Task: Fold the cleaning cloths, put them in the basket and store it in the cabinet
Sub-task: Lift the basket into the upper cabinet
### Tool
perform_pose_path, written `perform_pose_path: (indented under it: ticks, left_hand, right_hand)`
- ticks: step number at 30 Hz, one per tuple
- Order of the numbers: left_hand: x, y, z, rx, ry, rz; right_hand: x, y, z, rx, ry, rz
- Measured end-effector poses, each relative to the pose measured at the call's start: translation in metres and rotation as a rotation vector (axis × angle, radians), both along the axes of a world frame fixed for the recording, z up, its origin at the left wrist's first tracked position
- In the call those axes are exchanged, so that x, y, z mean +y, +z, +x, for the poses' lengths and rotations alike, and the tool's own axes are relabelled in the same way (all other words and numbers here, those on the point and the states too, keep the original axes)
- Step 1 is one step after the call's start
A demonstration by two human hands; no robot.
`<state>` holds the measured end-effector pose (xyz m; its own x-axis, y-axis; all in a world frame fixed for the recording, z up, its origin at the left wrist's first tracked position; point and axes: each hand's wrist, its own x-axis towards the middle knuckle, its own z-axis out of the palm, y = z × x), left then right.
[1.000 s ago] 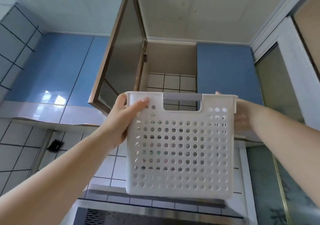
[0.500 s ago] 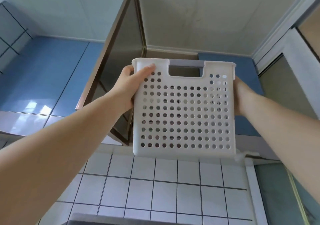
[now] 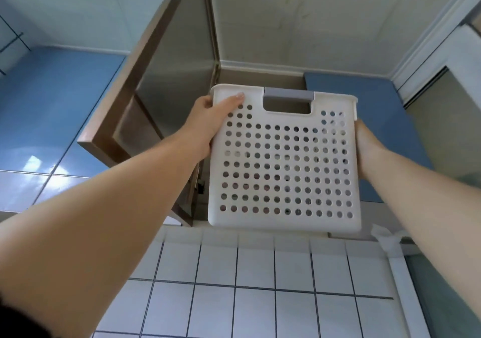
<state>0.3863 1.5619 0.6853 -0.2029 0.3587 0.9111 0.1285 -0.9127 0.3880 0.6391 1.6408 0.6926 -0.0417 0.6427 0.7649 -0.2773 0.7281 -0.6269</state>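
Observation:
A white perforated plastic basket (image 3: pixel 283 163) with a grey handle bar (image 3: pixel 288 95) is held up high in front of the open wall cabinet (image 3: pixel 260 76). My left hand (image 3: pixel 208 121) grips its left edge, thumb lying across the front wall near the top corner. My right hand (image 3: pixel 367 147) holds the right side, with the fingers hidden behind the basket. The basket covers most of the cabinet opening. Dark and pinkish shapes show through the holes; the cloths cannot be made out clearly.
The cabinet's brown-framed door (image 3: pixel 161 98) stands swung open to the left, close to my left forearm. Blue cabinet fronts (image 3: pixel 52 108) flank the opening on both sides. White wall tiles (image 3: pixel 255 280) lie below, the ceiling (image 3: pixel 312 14) above.
The basket has gone up from below the cabinet's bottom edge to the level of its opening, both hands keeping their hold. The view has tilted upward.

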Motion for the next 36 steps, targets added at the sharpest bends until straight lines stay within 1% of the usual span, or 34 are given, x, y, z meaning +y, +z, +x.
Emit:
perform_pose_path:
  ticks: [4,9,12,14,16,17,18,21,22,24,27,29,34,36]
  left_hand:
    - [0.02,0.018,-0.006,0.014,0.019,-0.026]
    - [0.038,0.036,-0.011,0.021,0.036,-0.104]
    - [0.046,0.044,-0.01,0.037,0.054,-0.137]
    - [0.05,0.047,-0.01,0.04,0.078,-0.142]
    - [0.053,0.049,-0.011,0.014,0.117,-0.13]
    - [0.055,0.049,-0.011,-0.013,0.167,-0.109]
    - [0.057,0.05,-0.01,-0.04,0.259,-0.071]
    - [0.063,0.045,-0.006,-0.04,0.67,0.07]
    - [0.065,0.04,-0.006,-0.018,0.75,0.072]
    - [0.07,0.031,-0.008,0.013,0.808,0.042]
    - [0.076,0.014,-0.013,0.027,0.777,0.011]
    - [0.078,0.003,-0.013,0.022,0.683,-0.016]
    - [0.085,-0.015,-0.015,-0.004,0.422,-0.099]
    - [0.089,-0.02,-0.014,-0.015,0.373,-0.098]
  right_hand:
    - [0.019,0.005,-0.005,0.026,-0.028,0.056]
    - [0.034,-0.002,-0.007,-0.012,-0.026,0.039]
    - [0.043,-0.019,-0.005,-0.124,-0.018,0.038]
    - [0.049,-0.03,-0.003,-0.189,-0.053,0.015]
    - [0.053,-0.034,-0.003,-0.211,-0.072,0.017]
    - [0.053,-0.034,-0.005,-0.204,-0.084,0.022]
    - [0.05,-0.033,-0.008,-0.195,-0.098,0.025]
    - [0.045,-0.028,-0.018,-0.158,-0.125,0.029]
    - [0.047,-0.026,-0.02,-0.153,-0.143,0.037]
    - [0.049,-0.023,-0.024,-0.147,-0.175,0.059]
    - [0.051,-0.022,-0.03,-0.143,-0.224,0.077]
    - [0.049,-0.02,-0.033,-0.145,-0.287,0.084]
    - [0.048,-0.017,-0.036,-0.205,-0.541,0.066]
    - [0.047,-0.018,-0.037,-0.209,-0.58,0.049]
